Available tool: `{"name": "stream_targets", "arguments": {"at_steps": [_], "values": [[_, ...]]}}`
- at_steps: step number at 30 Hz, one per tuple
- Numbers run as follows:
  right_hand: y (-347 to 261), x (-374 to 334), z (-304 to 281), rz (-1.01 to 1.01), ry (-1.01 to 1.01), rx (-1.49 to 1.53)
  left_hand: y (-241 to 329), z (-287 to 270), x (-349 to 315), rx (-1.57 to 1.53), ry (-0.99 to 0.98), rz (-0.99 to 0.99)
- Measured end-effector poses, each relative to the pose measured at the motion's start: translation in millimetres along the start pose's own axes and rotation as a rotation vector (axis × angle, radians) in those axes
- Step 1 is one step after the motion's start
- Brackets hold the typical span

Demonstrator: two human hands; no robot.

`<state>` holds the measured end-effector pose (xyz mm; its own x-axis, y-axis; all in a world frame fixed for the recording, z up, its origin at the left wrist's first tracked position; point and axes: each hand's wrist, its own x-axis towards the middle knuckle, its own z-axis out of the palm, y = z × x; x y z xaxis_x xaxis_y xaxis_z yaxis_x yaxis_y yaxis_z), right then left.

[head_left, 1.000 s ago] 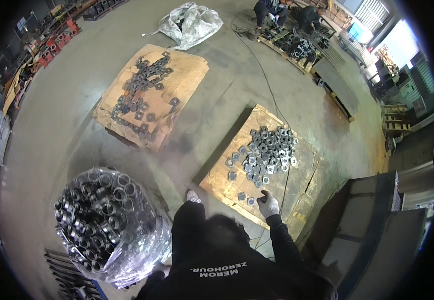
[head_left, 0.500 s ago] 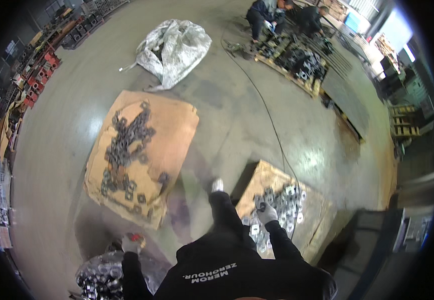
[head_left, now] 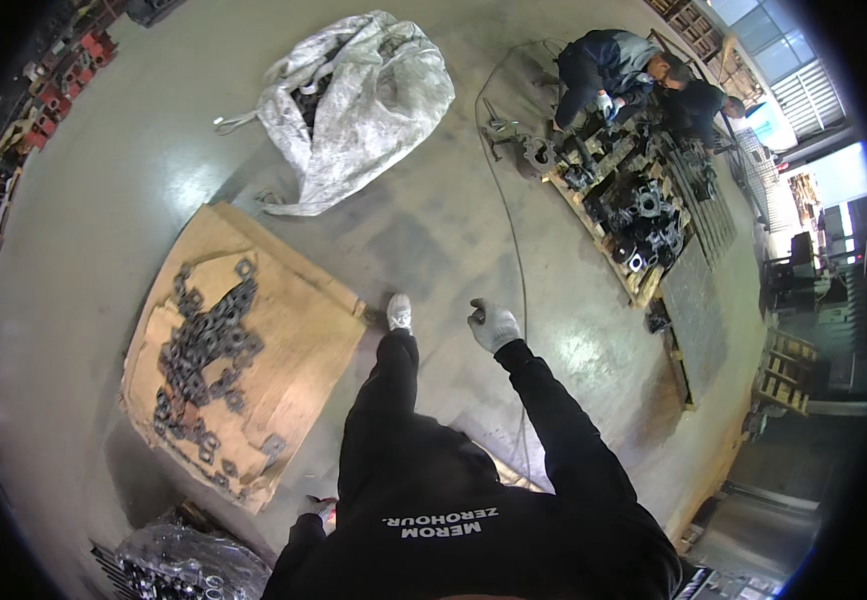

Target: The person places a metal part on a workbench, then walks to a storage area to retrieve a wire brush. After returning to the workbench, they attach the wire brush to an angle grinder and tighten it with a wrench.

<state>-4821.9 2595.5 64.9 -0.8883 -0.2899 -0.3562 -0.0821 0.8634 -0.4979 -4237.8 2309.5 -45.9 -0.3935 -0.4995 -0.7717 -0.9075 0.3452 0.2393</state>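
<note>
Head view: dark parts (head_left: 310,98) in sack (head_left: 384,115); metal parts (head_left: 159,580) in plastic (head_left: 234,558); right hand (head_left: 495,326), left hand (head_left: 320,505): grasp unclear.

- The one print I can make out is the white lettering (head_left: 444,523) across the front of the black top (head_left: 564,530).
- It runs in two lines of plain block capitals, one word to a line.
- The shorter word is nearer the black top's neck; the longer one, ending in a full stop, is nearer its hem.
- Seen from the wearer's head, the words are upside down and slightly slanted.
- Beyond the black top, toward the room's edges, things are too small and blurred for me to read any marking.
</note>
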Motion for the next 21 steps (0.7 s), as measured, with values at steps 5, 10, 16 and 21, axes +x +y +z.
{"name": "stream_targets", "arguments": {"at_steps": [5,10,16,21], "values": [[79.0,221.8,-51.2,0.12,-0.031,-0.066,183.3,-40.0,122.0,-0.742,-0.323,-0.192],[154.9,441.7,-104.7,0.134,-0.124,-0.223,339.1,-83.8,160.6,-0.685,-0.163,-0.289],[272.9,766.0,-80.4,0.053,-0.261,-0.514,549.3,-0.8,138.3,-0.198,-0.161,-0.565],[398.8,1024.6,-3.7,0.151,-0.35,-0.964,759.4,101.5,168.1,-0.104,-0.239,-0.828]]}}
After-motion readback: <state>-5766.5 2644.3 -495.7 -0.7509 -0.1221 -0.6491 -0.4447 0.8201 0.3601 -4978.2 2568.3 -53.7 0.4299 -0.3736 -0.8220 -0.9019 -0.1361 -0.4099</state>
